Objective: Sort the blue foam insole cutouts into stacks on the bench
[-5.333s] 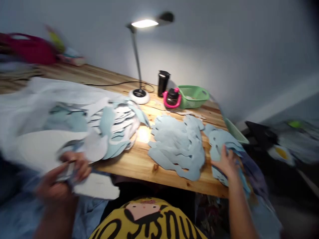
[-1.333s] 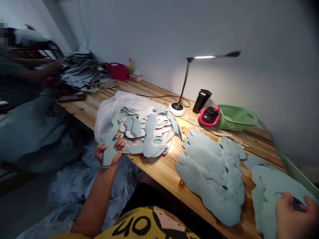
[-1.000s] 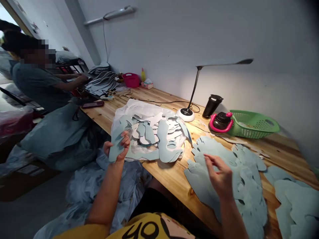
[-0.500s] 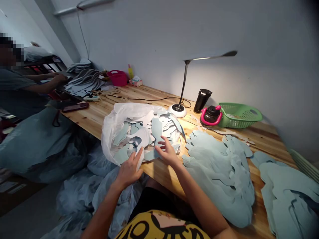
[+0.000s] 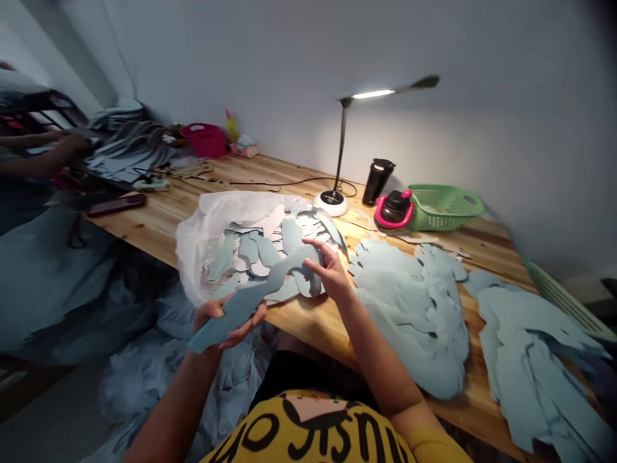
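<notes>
A long curved light-blue piece (image 5: 260, 286) spans between my two hands, above the near edge of a clear plastic bag (image 5: 190, 238). Its lower left part lies across my left hand (image 5: 229, 321), with the thumb on top and the fingers beneath. My right hand (image 5: 324, 267) grips the wider, curved right end between thumb and fingers. Inside the open bag are many loose blue and white cut pieces (image 5: 222, 257). To the right of the bag, a large pile of light-blue pieces (image 5: 409, 308) rests on the wooden table (image 5: 308, 328).
A desk lamp (image 5: 330, 202), a black tumbler (image 5: 378, 182), a pink-handled bottle (image 5: 395, 209) and a green basket (image 5: 446, 209) stand behind. More blue pieces (image 5: 525, 354) lie far right. Another person's arm (image 5: 36, 161) is at the left, by stacked pieces (image 5: 130, 145).
The long piece is now lifted and held in both hands, its blue side showing. My left hand has turned palm up and moved left. The view has shifted right.
</notes>
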A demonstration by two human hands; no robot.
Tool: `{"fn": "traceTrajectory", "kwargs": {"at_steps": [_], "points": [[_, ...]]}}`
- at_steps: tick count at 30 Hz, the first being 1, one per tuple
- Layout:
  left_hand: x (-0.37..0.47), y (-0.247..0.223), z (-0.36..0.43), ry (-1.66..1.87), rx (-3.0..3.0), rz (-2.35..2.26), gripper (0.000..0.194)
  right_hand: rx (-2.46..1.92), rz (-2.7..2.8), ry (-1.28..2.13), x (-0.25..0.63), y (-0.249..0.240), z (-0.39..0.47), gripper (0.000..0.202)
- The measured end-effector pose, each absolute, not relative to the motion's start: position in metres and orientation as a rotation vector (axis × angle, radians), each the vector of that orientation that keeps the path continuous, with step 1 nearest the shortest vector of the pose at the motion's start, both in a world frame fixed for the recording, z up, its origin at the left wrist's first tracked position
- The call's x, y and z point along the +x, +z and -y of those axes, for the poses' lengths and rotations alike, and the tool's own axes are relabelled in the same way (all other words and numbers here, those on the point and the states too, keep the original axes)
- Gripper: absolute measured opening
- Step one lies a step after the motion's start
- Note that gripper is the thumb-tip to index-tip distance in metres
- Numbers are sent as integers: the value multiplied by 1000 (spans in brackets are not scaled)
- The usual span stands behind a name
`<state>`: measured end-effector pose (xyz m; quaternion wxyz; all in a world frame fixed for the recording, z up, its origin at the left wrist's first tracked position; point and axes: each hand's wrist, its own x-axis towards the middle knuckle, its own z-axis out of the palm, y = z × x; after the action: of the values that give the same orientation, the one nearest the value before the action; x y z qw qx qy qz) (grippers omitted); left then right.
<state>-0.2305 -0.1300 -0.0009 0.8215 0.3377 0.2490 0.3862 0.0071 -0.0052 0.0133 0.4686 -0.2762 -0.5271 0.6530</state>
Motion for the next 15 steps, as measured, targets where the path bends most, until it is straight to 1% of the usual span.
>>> {"fn": "traceTrajectory", "kwargs": {"at_steps": [1,3,5,8,10,13,15], "points": [[-224,-7,127,811,703,-514,46,-716,1301,1583,25,12,11,54],[-209,-17,119,851,666,-531,51,-804,1273,1507,59,9,25,49],[-193,-25,110,851,657,-608,55,-939,1160,1423,92,6,39,50],[-165,-27,94,714,774,-735,57,-1096,977,1318,143,7,59,54],[-141,-23,85,583,940,-739,50,-1147,898,1245,181,15,71,55],[-99,-15,81,371,1197,-580,33,-1194,869,1123,251,40,92,56],[-74,-10,83,298,1362,-494,32,-1272,879,1053,303,65,105,58]]}}
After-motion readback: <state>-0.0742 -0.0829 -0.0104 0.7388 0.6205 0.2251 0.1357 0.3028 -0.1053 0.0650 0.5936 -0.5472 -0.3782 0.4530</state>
